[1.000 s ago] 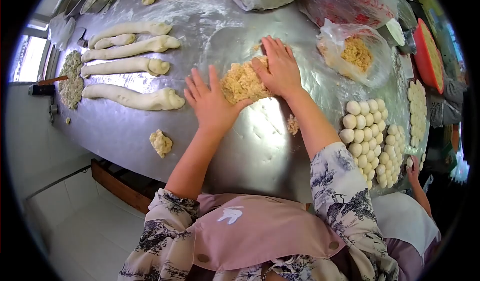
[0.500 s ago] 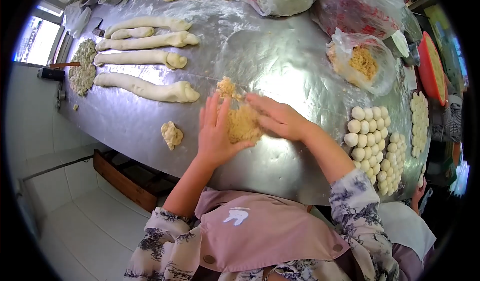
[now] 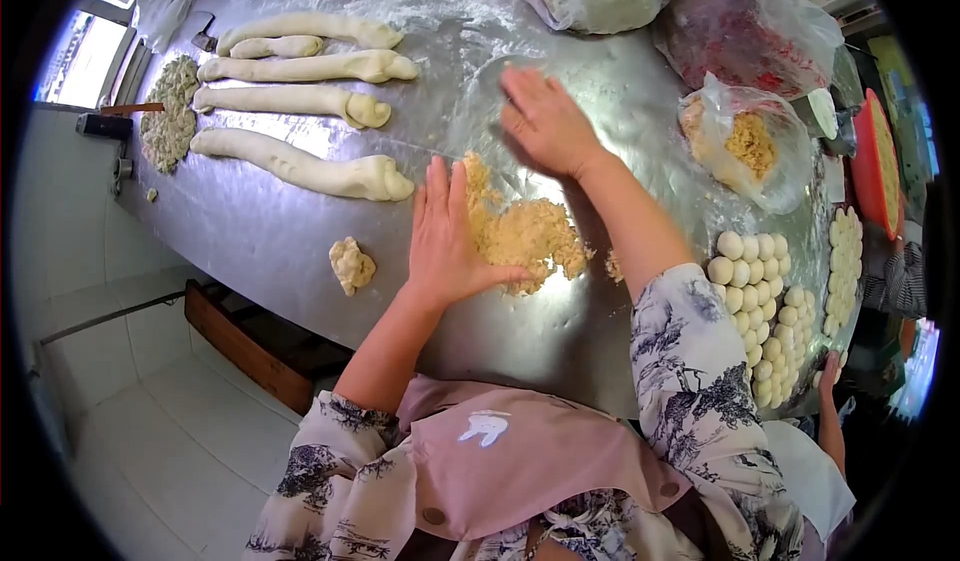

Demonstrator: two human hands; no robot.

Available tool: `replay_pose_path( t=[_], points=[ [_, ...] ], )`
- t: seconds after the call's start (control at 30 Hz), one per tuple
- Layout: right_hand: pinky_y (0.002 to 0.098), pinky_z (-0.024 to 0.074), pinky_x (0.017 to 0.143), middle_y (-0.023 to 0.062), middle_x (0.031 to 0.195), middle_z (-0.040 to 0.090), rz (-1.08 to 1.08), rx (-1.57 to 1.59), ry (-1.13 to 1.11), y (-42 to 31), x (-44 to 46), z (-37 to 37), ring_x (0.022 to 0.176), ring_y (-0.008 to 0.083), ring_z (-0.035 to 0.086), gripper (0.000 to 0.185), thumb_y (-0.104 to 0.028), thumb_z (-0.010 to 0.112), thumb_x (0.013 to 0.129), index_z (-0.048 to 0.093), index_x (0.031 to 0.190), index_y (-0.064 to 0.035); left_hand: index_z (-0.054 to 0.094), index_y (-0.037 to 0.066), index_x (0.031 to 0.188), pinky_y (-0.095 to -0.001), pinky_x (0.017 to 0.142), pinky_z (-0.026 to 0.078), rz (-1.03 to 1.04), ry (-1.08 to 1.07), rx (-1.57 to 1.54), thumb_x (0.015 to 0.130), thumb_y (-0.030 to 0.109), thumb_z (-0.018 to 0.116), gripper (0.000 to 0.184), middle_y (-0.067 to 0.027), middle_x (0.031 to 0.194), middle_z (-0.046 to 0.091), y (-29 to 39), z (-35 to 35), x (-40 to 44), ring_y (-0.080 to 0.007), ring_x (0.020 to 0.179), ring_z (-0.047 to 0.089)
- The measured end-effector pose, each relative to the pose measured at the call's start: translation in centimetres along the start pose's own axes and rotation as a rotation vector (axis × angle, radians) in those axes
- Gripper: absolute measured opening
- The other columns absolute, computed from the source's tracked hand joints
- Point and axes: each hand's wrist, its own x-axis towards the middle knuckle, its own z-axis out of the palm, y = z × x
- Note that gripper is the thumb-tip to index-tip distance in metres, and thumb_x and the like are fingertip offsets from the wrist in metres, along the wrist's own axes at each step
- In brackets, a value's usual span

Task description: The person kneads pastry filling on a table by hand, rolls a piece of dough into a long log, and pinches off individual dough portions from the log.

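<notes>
A crumbly yellow filling (image 3: 530, 236) lies spread on the metal table (image 3: 400, 296). My left hand (image 3: 445, 231) is flat against its left side, fingers stretched out and thumb pointing right along its lower edge. Farther out, beyond the filling, my right hand (image 3: 550, 126) is over the metal surface with its fingers extended and nothing held; I cannot tell whether the palm touches. A few crumbs (image 3: 614, 265) sit apart, beside my right forearm. A small lump of dough (image 3: 352, 266) rests to the left of my left hand.
Several long dough rolls (image 3: 300, 161) lie at the left. At the right are rows of dough balls (image 3: 745, 291), an open plastic bag of yellow filling (image 3: 750, 146) and a red basin (image 3: 873, 161). Another person's hand (image 3: 829, 369) shows at the right edge.
My right hand has lifted off the filling and moved away from me. The filling, bunched between both hands before, now spreads wider to the right. The view has shifted slightly.
</notes>
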Motion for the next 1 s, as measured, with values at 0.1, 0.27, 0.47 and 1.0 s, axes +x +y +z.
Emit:
replay_pose_path(
  t=[0.1, 0.27, 0.47, 1.0],
  points=[
    [0.0479, 0.0246, 0.120, 0.0187, 0.152, 0.045, -0.204, 0.034, -0.236, -2.1, -3.2, -0.2, 0.144, 0.0378, 0.037, 0.064, -0.044, 0.044, 0.102, 0.043, 0.147, 0.0009, 0.016, -0.007, 0.153, -0.0566, 0.120, 0.019, 0.109, -0.056, 0.023, 0.046, 0.073, 0.086, 0.151, -0.0341, 0.156, 0.024, -0.6, 0.1, 1.2, -0.0489, 0.148, 0.021],
    [0.0498, 0.0286, 0.118, 0.0227, 0.148, 0.046, -0.010, 0.443, -0.376, -6.5, -12.6, -6.3, 0.140, 0.0394, 0.041, 0.068, -0.035, 0.062, 0.092, 0.042, 0.146, 0.0014, 0.018, -0.002, 0.155, -0.0538, 0.122, 0.019, 0.200, -0.189, -0.017, 0.044, 0.069, 0.089, 0.150, -0.0230, 0.156, 0.035, -0.8, -0.6, 1.1, -0.0436, 0.148, 0.027],
    [0.0595, 0.0268, 0.115, 0.0258, 0.154, 0.034, 0.176, 0.087, 0.011, -6.3, -23.1, -7.4, 0.141, 0.0471, 0.035, 0.111, -0.059, 0.085, 0.066, 0.036, 0.150, -0.0046, 0.026, -0.001, 0.154, -0.0533, 0.120, 0.022, 0.304, -0.222, -0.032, 0.062, 0.062, 0.085, 0.126, -0.0243, 0.153, 0.039, 0.2, -0.2, -0.5, -0.0441, 0.145, 0.033],
    [0.0628, 0.0277, 0.113, 0.0117, 0.148, 0.047, 0.189, -0.077, 0.091, -11.6, -17.6, -1.5, 0.139, 0.0408, 0.039, 0.086, -0.049, 0.081, 0.071, 0.050, 0.142, -0.0113, -0.017, -0.008, 0.153, -0.0452, 0.122, 0.016, -0.035, -0.269, -0.824, 0.102, 0.041, 0.049, 0.096, -0.0305, 0.159, 0.022, 4.7, 5.2, -3.4, -0.0394, 0.148, 0.027]
  ],
)
